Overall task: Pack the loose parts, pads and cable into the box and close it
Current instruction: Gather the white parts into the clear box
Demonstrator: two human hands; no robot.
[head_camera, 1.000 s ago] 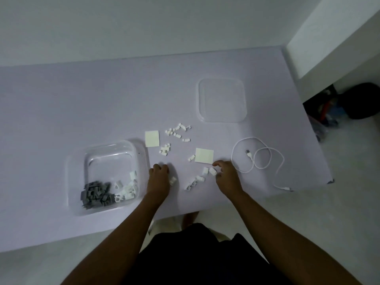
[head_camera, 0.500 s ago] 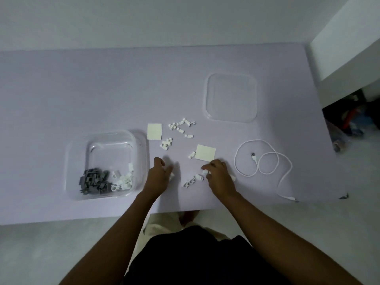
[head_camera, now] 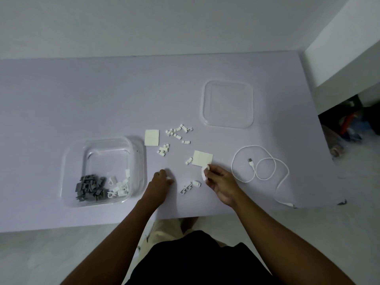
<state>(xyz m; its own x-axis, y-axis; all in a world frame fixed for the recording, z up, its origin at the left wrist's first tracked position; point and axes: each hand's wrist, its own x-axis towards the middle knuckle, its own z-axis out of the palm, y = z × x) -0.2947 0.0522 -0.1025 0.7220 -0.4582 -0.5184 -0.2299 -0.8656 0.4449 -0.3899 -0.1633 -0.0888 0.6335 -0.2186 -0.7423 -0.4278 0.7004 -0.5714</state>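
Note:
A clear plastic box [head_camera: 135, 153] sits open at the left, with grey parts [head_camera: 90, 188] and white clips [head_camera: 120, 187] in its near side. Its clear lid [head_camera: 227, 103] lies flat farther right. Loose white clips [head_camera: 178, 130] and two pale square pads [head_camera: 152, 137] [head_camera: 202, 158] lie between them. My left hand [head_camera: 161, 179] rests on the table with fingers closed on a small white clip. My right hand [head_camera: 218, 177] is raised slightly and pinches white clips [head_camera: 204, 173]. Other clips [head_camera: 190, 186] lie between my hands. A coiled white cable [head_camera: 265, 167] lies at the right.
The lilac table [head_camera: 82, 99] ends near my body and at the right, where the cable's far plug [head_camera: 289, 204] reaches the corner. A white wall stands behind. Dark clutter [head_camera: 353, 124] sits on the floor at the far right.
My right hand has lifted white clips off the table, near the pad's near corner. My left hand has stayed beside the box, fingers closed on a clip. The camera has shifted.

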